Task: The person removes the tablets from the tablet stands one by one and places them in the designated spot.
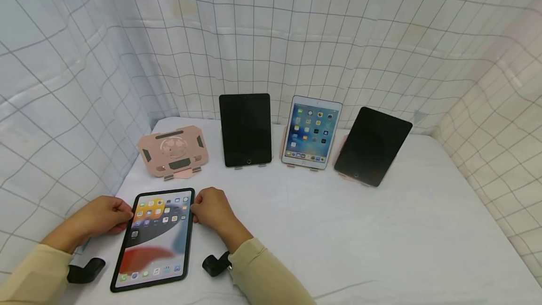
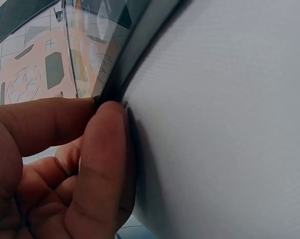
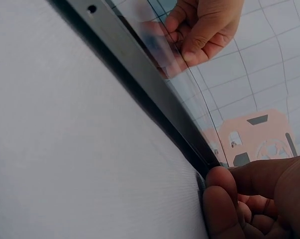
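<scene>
A large tablet with its screen lit and a black border lies at the front left of the white surface, its top edge toward the pink stand. My left hand pinches its left edge near the upper corner. On the opposite side, my right hand pinches the right edge between thumb and finger. Both wrist views show a dark tablet edge between thumb and forefinger. A pink tablet stand leans back just beyond the tablet, bearing nothing.
Along the back stand a dark tablet, a white tablet with a lit screen, and another dark tablet, tilted sideways, all on stands. White cloth with a grid pattern hangs around the back and sides. Black wrist mounts sit at both sleeves.
</scene>
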Demonstrator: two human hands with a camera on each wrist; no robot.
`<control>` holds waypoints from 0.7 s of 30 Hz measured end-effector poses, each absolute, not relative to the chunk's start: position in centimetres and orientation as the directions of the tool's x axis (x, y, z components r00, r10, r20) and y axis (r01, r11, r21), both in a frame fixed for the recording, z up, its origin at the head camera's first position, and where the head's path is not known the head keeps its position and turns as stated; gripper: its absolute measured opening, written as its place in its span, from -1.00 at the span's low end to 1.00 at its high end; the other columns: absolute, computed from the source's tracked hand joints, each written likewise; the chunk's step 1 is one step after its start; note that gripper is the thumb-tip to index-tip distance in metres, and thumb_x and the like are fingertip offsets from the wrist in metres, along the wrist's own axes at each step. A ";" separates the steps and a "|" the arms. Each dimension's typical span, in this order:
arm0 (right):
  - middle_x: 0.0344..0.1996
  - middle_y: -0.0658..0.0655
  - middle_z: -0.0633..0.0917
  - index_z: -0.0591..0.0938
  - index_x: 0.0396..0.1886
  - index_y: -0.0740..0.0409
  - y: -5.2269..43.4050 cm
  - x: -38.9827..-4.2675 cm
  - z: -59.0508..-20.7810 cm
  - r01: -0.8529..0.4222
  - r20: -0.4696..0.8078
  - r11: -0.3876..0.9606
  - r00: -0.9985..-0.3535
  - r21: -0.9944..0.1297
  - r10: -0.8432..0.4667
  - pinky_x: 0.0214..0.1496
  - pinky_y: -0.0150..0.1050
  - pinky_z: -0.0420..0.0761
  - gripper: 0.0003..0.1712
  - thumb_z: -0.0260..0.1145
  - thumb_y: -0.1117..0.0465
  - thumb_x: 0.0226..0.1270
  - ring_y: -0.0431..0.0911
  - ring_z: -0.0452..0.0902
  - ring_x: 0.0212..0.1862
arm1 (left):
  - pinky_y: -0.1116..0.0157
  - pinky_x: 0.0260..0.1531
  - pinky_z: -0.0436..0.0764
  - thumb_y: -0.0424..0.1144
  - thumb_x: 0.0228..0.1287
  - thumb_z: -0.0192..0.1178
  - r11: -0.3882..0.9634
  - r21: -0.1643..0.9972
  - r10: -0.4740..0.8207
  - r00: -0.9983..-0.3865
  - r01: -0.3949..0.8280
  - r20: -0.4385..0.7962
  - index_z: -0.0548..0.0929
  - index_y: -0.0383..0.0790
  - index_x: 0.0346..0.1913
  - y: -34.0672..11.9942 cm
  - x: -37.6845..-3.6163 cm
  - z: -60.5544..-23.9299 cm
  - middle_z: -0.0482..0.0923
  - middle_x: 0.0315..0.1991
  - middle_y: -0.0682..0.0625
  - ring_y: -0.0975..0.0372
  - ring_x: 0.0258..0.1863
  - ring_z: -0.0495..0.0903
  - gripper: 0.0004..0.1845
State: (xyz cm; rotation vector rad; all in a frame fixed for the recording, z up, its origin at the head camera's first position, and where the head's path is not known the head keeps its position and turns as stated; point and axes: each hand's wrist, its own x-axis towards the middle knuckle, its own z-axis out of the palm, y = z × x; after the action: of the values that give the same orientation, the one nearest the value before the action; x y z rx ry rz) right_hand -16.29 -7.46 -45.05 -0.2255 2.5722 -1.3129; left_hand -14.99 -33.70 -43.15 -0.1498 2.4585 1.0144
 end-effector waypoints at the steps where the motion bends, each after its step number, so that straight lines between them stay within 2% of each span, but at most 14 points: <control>1: -0.88 -0.11 0.47 0.51 -0.75 0.08 -7.5 -16.3 -45.0 -0.028 -0.144 0.583 -0.958 -0.812 -0.247 -0.65 -0.44 0.29 -0.61 0.34 0.37 0.25 -0.29 0.41 -0.71 | 0.31 -0.45 0.63 -0.40 0.36 0.12 0.721 0.635 0.075 -0.881 -0.276 -0.468 0.56 -0.50 -0.21 -33.7 -15.0 -43.2 0.54 -0.39 -0.01 0.21 -0.43 0.54 -0.85; 21: -0.88 -0.12 0.46 0.52 -0.74 0.06 -7.3 -16.2 -44.9 -0.053 -0.118 0.600 -0.963 -0.798 -0.243 -0.61 -0.44 0.30 -0.61 0.33 0.34 0.29 -0.29 0.40 -0.68 | 0.30 -0.42 0.66 -0.36 0.38 0.11 0.692 0.648 0.068 -0.865 -0.318 -0.498 0.56 -0.48 -0.20 -34.0 -15.1 -43.2 0.54 -0.39 -0.02 0.20 -0.40 0.54 -0.82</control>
State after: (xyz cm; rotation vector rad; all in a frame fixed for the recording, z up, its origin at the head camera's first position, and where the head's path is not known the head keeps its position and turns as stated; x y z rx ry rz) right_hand -16.15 -7.34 -44.88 -0.2452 2.6124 -1.2932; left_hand -15.15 -33.95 -43.24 -0.1924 2.4095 1.0503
